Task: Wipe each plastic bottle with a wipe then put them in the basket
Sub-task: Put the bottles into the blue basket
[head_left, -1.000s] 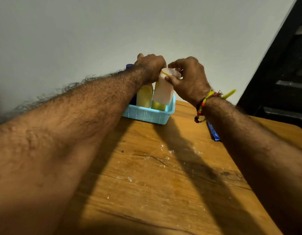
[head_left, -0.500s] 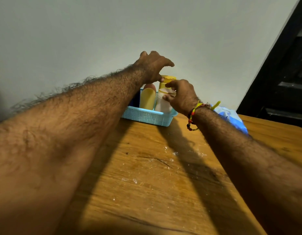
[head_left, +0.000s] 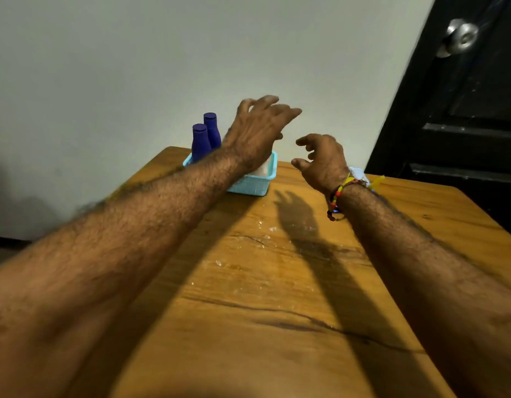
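A light blue basket (head_left: 253,185) stands at the far edge of the wooden table (head_left: 277,282). Two dark blue bottles (head_left: 201,142) stand upright in its left end. A white bottle (head_left: 263,169) shows in its right end, mostly hidden behind my left wrist. My left hand (head_left: 260,124) hovers above the basket with fingers spread and holds nothing. My right hand (head_left: 323,160) hangs in the air just right of the basket, fingers loosely curled, empty. Behind my right wrist peeks a pale blue wipe (head_left: 359,173).
A grey wall runs behind the table. A black door (head_left: 463,110) with a metal knob (head_left: 461,37) stands at the right. A beaded bracelet (head_left: 337,196) circles my right wrist.
Both hands have let go of the white bottle, which now stands in the basket. They have lifted up and apart, and the view has tilted down.
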